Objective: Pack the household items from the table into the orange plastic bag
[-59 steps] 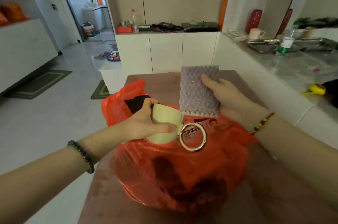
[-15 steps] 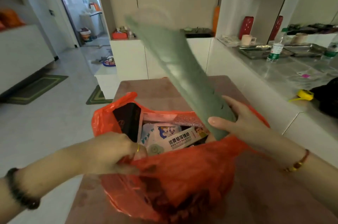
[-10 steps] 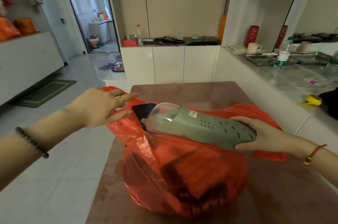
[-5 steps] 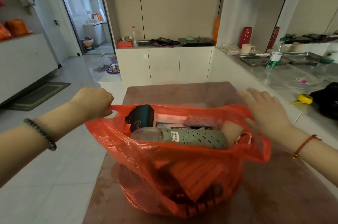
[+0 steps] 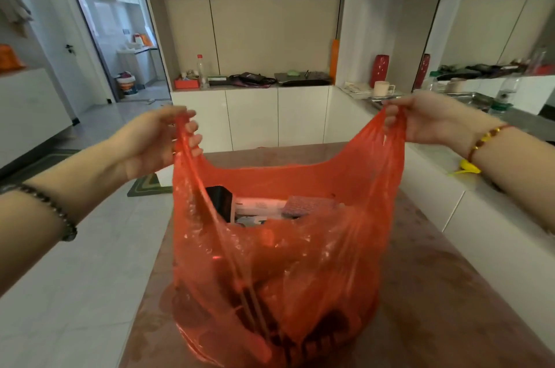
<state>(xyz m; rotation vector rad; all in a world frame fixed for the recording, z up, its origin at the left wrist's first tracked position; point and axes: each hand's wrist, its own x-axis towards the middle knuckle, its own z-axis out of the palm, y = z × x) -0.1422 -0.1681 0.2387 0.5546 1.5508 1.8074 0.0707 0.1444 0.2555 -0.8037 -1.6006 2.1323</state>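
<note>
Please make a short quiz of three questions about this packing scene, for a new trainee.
1. True or false: each hand grips one handle of the orange plastic bag.
2. Where does the bottom of the bag rest? A) on the floor B) on the brown table C) on the white counter
3. Fill in: through the open mouth of the bag a ____ box shows at its left side.

Key
1. True: the left hand and the right hand each pull a handle up and outward.
2. B
3. black
</note>
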